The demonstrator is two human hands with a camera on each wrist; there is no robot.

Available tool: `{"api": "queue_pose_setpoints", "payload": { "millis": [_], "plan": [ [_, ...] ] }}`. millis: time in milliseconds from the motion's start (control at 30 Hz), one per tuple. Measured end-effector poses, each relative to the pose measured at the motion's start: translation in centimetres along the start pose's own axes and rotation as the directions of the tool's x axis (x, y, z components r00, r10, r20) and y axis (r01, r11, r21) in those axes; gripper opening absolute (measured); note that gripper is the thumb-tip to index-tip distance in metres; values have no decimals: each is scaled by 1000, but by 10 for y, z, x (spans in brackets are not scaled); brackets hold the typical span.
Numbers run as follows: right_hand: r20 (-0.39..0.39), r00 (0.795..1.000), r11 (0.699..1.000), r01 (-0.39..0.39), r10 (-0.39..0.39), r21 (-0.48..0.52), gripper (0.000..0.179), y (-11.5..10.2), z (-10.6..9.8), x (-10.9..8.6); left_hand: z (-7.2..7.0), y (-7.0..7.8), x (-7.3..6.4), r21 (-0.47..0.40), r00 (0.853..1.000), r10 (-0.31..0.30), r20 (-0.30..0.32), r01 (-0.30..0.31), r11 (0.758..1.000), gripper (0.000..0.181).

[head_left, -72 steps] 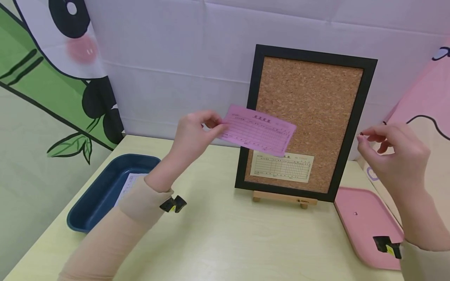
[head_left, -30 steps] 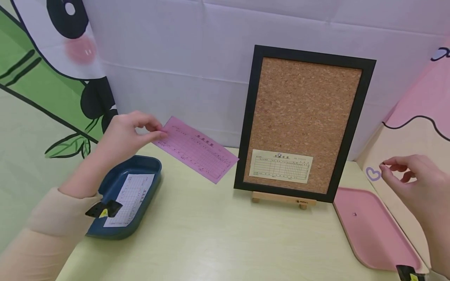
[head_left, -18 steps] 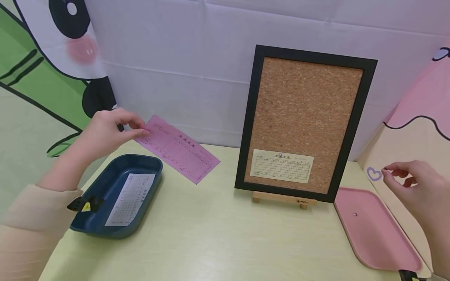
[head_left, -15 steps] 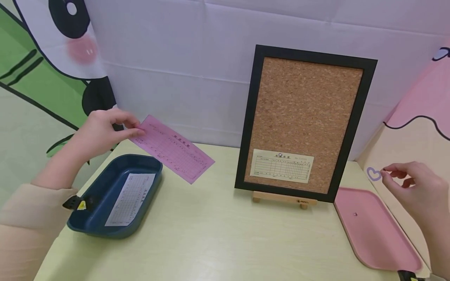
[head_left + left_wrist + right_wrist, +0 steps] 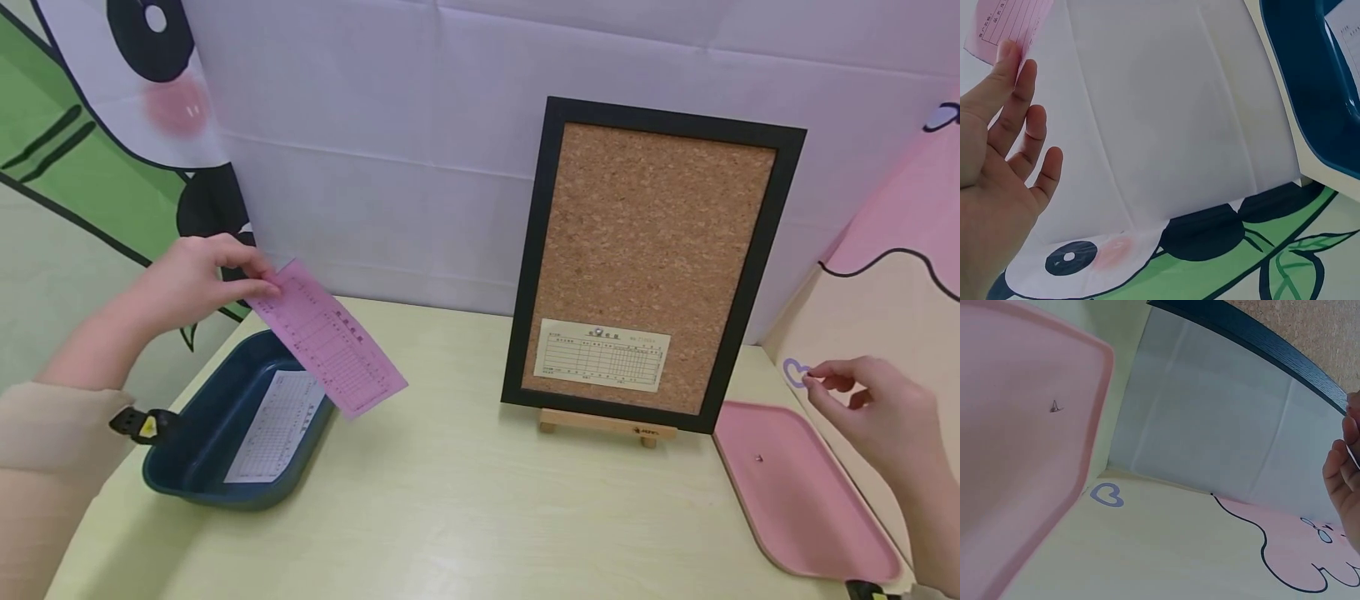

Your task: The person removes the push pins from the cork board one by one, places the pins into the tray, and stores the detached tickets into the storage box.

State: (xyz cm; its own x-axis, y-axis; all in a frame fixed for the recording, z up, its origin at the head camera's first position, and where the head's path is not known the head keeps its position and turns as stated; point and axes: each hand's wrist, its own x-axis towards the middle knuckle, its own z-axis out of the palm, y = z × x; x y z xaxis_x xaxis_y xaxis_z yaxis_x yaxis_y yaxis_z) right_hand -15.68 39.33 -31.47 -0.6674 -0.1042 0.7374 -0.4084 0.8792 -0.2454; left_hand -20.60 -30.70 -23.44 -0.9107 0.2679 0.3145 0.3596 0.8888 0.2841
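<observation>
My left hand (image 5: 206, 279) pinches a pink receipt slip (image 5: 337, 346) by its left end, between thumb and forefinger. The slip slants down to the right and overlaps the right side of the blue tray (image 5: 183, 471) in the head view. A white slip (image 5: 273, 433) lies in that tray. At the right, the thumb and forefinger of my right hand (image 5: 873, 404) pinch a tiny dark thing that looks like a thumbtack, mostly hidden by the fingertips. A similar thumbtack (image 5: 1055, 407) lies on the pink tray (image 5: 1016, 456).
A black-framed cork board (image 5: 652, 233) stands on a small wooden easel (image 5: 607, 422) at the back. A pale yellow slip (image 5: 600, 358) is fixed low on it by a thumbtack (image 5: 597, 332). Behind hangs a pale cloth backdrop (image 5: 360, 150) with cartoon prints.
My left hand has carried the pink slip left, away from the cork board and over toward the blue tray, tilting it steeper. My right hand has drawn back slightly right and down.
</observation>
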Motion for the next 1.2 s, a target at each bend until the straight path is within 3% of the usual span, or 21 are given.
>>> {"api": "queue_pose_setpoints", "payload": {
  "millis": [233, 500, 800, 1200],
  "plan": [
    [-8, 1000, 999, 18, -17, 27, 18, 9, 4, -6, -3, -16, 4, 45, 994, -38, 99, 34, 998, 9],
    [34, 999, 1000, -6, 6, 11, 19, 22, 7, -14, -3, -32, 7, 74, 974, -84, 209, 70, 995, 11],
    [69, 998, 1000, -12, 10, 26, 20, 35, 16, -25, 4, -51, 7, 96, 963, -73, 261, 49, 994, 8],
    [194, 972, 991, -130, 129, -9, 16, 49, 20, -40, 13, -68, 5, 119, 947, -62, 314, 26, 993, 7]
  ]
}}
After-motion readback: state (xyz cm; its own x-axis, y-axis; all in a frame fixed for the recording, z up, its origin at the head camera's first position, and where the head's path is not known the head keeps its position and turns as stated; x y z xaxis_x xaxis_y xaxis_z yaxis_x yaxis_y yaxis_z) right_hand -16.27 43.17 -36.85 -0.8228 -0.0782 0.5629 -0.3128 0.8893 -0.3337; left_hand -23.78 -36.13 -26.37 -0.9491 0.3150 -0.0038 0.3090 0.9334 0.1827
